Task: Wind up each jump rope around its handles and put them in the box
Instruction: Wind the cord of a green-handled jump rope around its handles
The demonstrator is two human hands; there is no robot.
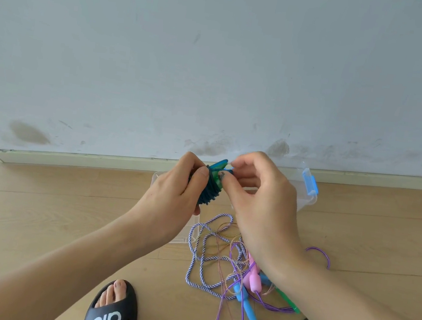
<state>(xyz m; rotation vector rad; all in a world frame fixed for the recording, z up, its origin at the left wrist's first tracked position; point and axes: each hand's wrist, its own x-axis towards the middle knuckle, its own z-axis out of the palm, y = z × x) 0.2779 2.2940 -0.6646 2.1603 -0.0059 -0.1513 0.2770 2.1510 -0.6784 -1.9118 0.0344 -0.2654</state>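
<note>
My left hand (177,185) grips a bundle of dark blue rope wound around teal-green handles (212,184), held up above the clear plastic box (306,202). My right hand (256,192) pinches the rope's end at the top of that bundle. On the floor below lies a tangle of unwound ropes: a blue-and-white braided rope (201,255), a thin purple rope (320,255), pink handles (252,279), blue handles (250,318) and a green handle (288,300). The box is largely hidden behind my hands.
The box's blue latch (310,185) sticks up at its right side, near the skirting board (83,162) and white wall. My two feet in black slippers (112,310) stand at the bottom on the light wooden floor (37,204).
</note>
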